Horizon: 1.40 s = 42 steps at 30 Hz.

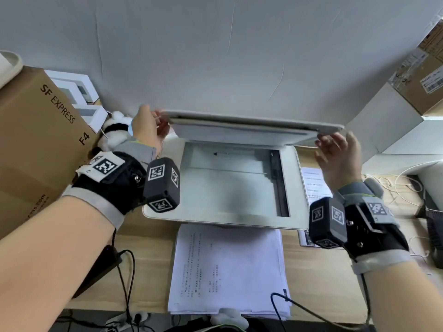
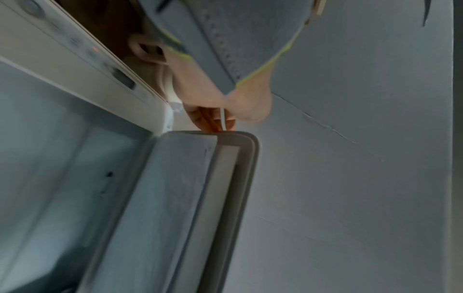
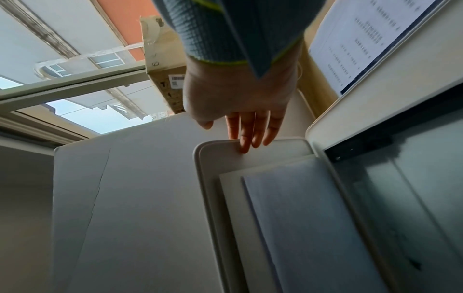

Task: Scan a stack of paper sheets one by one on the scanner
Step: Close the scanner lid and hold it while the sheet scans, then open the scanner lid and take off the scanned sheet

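The white scanner [image 1: 291, 188] sits mid-desk with its lid [image 1: 251, 127] raised over the bare-looking glass [image 1: 230, 185]. My left hand [image 1: 155, 121] pinches the lid's left corner, with fingers [image 2: 213, 121] on one side of the lid [image 2: 248, 158] and the thumb on the other. My right hand [image 1: 335, 142] is at the right corner, its fairly straight fingers [image 3: 248, 138] touching the lid's [image 3: 213, 168] underside edge. A pale sheet [image 3: 313, 228] lies against the lid's inner pad. A paper stack [image 1: 227, 271] lies in front of the scanner. More printed sheets [image 1: 314, 183] lie to its right.
A large SF Express carton [image 1: 43, 130] and a plush toy [image 1: 115, 130] crowd the left. Cardboard boxes [image 1: 422, 80] stand at the right, and the wall is close behind the lid. Black cables [image 1: 299, 305] cross the desk's front edge beside a black device [image 1: 103, 267].
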Available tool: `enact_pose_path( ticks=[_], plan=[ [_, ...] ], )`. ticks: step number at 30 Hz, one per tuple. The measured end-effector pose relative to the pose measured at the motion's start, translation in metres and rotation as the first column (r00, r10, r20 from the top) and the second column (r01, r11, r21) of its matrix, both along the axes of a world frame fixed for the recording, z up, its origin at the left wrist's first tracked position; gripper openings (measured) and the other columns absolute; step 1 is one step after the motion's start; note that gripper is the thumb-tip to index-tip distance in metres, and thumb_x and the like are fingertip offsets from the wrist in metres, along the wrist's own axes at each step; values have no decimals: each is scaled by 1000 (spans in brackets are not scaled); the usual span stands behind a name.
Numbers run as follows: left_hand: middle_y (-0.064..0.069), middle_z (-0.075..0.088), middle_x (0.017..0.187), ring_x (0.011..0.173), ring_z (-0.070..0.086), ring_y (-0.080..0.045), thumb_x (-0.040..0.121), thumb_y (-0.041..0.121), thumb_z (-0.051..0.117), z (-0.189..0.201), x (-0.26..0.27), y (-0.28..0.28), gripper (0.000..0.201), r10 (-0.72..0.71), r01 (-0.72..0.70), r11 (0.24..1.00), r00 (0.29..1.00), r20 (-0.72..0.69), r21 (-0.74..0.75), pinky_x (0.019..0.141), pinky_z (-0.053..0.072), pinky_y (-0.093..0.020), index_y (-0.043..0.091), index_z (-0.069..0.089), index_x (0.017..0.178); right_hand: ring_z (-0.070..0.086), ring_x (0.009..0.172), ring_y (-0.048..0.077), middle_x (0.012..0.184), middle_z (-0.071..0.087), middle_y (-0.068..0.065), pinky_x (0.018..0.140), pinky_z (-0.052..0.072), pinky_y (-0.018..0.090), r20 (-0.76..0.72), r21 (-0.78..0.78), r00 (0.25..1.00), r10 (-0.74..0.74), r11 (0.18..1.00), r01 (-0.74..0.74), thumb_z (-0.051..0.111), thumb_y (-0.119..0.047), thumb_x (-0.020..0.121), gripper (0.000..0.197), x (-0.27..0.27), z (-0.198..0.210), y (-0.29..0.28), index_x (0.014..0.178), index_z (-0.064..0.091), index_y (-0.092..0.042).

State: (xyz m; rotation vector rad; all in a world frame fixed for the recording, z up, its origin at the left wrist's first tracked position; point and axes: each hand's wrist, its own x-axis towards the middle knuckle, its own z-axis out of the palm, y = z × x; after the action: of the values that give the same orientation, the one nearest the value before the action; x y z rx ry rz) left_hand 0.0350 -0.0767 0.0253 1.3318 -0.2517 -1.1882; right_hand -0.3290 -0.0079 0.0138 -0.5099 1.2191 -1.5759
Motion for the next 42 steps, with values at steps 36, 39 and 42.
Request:
enact_pose_path(
  ticks=[36, 39, 42],
  plan=[
    [-2, 49, 74, 56, 38, -12, 100, 44, 28, -17, -16, -46, 38, -401, 371, 902, 909, 115, 220, 53, 29, -23, 30, 46, 130, 50, 63, 16, 82, 59, 6, 57, 37, 25, -129, 286, 970, 207, 944, -163, 38, -35, 98, 25, 16, -16, -97, 113, 51, -20],
    [-2, 53, 71, 47, 43, -11, 100, 50, 20, -12, -20, -51, 40, -421, 382, 896, 893, 158, 226, 47, 31, -19, 24, 47, 115, 55, 69, 19, 84, 63, 8, 62, 42, 27, -132, 293, 971, 200, 944, -155, 40, -33, 97, 23, 19, -9, -103, 109, 53, -19],
    [-2, 65, 55, 47, 49, -12, 99, 52, 16, -15, -20, -51, 49, -422, 375, 887, 896, 141, 271, 47, 33, -18, 16, 49, 95, 56, 69, 19, 79, 64, 8, 61, 43, 27, -139, 314, 975, 173, 942, -122, 37, -31, 98, 23, 21, -6, -104, 94, 55, -18]
  ],
)
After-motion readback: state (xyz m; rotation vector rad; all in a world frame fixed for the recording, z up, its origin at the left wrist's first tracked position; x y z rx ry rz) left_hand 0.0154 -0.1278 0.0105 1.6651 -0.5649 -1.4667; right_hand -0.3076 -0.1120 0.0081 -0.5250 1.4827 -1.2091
